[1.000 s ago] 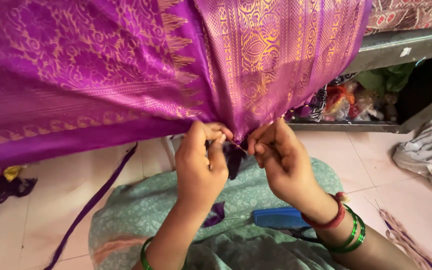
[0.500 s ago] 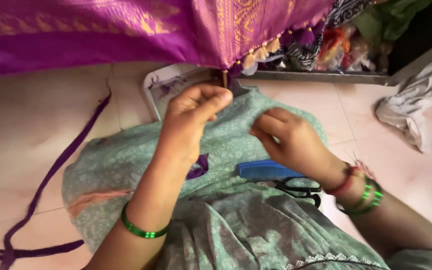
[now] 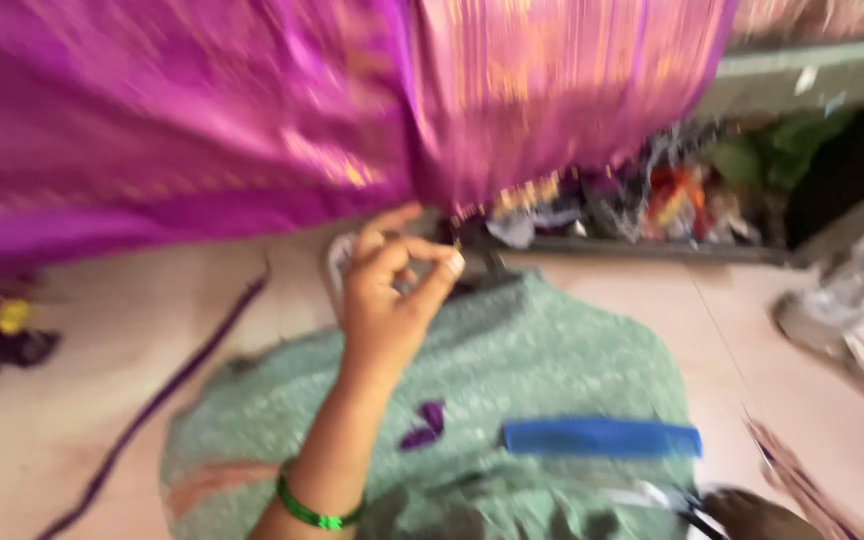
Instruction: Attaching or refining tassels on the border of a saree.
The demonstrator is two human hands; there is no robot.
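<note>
just below the purple cloth (image 3: 252, 120), left hand (image 3: 392, 295) half-curled, fingertips pinched.

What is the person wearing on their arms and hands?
The left hand is bare, with no ring that shows in this blurred picture. Its forearm has no sleeve, and a thin bright green bangle circles the wrist. Of the right arm only a small part shows at the bottom edge, too blurred to tell what it wears.
</note>
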